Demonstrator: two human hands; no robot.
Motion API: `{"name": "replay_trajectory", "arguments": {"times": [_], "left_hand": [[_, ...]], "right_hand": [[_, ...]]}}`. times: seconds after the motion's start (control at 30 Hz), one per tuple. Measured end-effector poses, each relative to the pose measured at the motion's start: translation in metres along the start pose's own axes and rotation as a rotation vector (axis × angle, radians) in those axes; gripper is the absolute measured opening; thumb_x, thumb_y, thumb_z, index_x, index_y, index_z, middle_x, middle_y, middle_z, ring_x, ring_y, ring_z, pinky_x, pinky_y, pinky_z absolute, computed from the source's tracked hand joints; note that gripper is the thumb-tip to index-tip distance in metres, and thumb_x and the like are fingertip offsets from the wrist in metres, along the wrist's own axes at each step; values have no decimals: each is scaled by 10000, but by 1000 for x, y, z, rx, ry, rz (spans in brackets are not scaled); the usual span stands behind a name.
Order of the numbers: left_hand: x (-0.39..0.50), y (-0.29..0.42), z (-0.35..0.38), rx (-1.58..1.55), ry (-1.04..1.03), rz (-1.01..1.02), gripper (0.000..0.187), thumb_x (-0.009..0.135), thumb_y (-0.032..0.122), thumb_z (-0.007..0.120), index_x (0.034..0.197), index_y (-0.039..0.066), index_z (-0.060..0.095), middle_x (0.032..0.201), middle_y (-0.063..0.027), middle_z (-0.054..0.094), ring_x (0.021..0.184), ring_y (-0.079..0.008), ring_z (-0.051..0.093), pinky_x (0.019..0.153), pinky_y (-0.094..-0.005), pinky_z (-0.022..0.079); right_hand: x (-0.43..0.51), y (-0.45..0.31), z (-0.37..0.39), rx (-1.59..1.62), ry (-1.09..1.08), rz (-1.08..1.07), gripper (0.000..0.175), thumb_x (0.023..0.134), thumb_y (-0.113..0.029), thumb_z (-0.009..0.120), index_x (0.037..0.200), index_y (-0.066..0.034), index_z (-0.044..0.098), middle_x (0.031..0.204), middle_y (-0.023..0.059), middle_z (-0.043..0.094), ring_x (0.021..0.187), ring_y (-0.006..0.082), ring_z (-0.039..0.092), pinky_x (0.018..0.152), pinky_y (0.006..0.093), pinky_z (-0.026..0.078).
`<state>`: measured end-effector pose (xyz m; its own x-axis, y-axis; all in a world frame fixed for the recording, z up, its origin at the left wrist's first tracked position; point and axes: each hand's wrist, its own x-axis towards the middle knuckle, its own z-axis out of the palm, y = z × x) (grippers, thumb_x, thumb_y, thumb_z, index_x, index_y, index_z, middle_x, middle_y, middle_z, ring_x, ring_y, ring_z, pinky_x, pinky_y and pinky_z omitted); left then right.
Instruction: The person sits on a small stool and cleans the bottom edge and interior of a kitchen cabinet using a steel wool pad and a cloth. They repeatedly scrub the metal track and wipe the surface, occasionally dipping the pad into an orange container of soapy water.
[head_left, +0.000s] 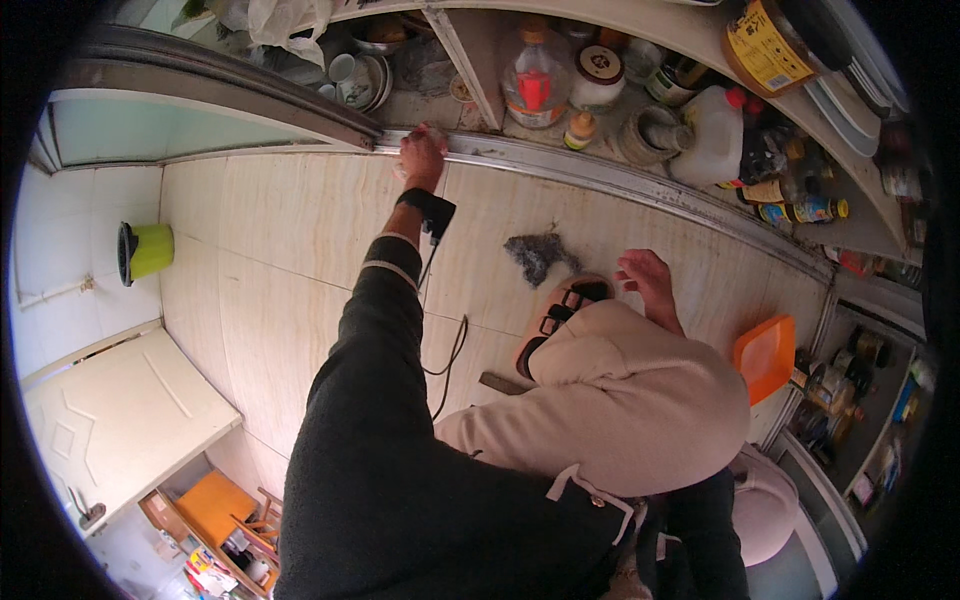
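My left hand (422, 159) reaches forward to the metal sliding-door track (517, 152) along the cabinet's lower edge. Its fingers close around a small, pale, crumpled piece, tissue or cloth, mostly hidden by the hand. A black band with a cable circles that wrist. My right hand (646, 279) hangs beside my bent knee, fingers loosely curled and apart, with nothing visible in it. On the tiled floor (300, 195) between the hands lies a grey, fuzzy clump (541, 256), lint or a rag, just ahead of my sandal (559, 319).
Bottles, jars and a stone mortar (651, 135) crowd the cabinet shelf behind the track. Stacked cups and dishes (364, 81) stand left of the divider. An orange plastic basin (765, 358) is at right, a green bin (150, 251) at left, near an open door (127, 427).
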<state>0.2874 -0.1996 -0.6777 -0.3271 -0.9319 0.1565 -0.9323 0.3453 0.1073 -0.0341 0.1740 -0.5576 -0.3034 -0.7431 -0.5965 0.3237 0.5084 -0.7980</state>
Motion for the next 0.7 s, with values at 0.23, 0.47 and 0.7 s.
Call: {"name": "replay_trajectory", "arguments": {"times": [0.23, 0.47, 0.7], "left_hand": [[-34, 115, -3, -201, -33, 287, 308, 725, 114, 600, 1019, 29, 568, 1001, -145, 587, 940, -332, 525, 805, -421, 437], [-59, 205, -3, -247, -13, 314, 345, 732, 175, 637, 1027, 10, 572, 939, -152, 602, 886, -338, 541, 816, -397, 403], [-72, 266, -42, -787, -217, 370, 173, 750, 78, 605, 916, 27, 606, 900, -99, 636, 843, -228, 608, 709, -364, 482]], "right_hand": [[0, 2, 6, 34, -38, 74, 247, 845, -161, 629, 1053, -46, 560, 956, 59, 630, 767, 157, 630, 604, 272, 482], [-10, -1, 0, 53, -14, 10, 214, 864, -163, 607, 1041, -49, 565, 875, 43, 616, 745, 147, 621, 590, 269, 489], [-13, 11, -5, 72, -79, 7, 219, 866, -147, 596, 1048, -34, 548, 871, 53, 606, 739, 142, 614, 584, 261, 484]]}}
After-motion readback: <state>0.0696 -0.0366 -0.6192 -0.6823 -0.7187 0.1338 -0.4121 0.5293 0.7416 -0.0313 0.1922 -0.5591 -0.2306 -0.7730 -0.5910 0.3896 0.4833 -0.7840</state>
